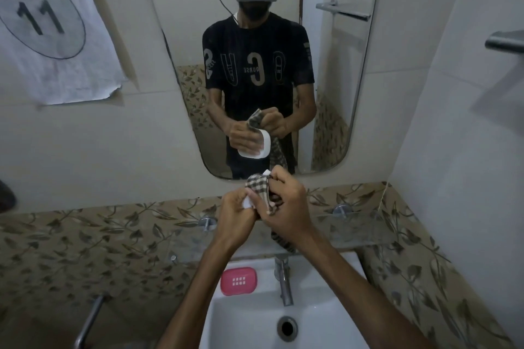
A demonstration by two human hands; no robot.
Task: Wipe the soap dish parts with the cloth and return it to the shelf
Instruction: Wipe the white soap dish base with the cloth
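- The left hand is gripping a white soap dish part, fingers curled round it, above the glass shelf and in front of the lower edge of the mirror.
- The right hand is bunching the checked cloth and pressing it against that white part; a tail of the cloth is hanging down below the wrist.
- The mirror is showing the white part as a shallow tray held on edge, with the cloth working at its upper end.
- The pink slotted part is lying on the back left corner of the sink, just beside the tap; whether it is wiped already I cannot tell.
- Judging from this, the wiping is under way: the white part is being done, while the reassembling and the return to the shelf are not yet done.
- The shelf is standing on metal pegs against a band of leaf-patterned tiles; no soap dish is sitting on it.
- A paper sheet marked 11 is hanging on the wall at upper left, and a metal rail is jutting from the right wall.
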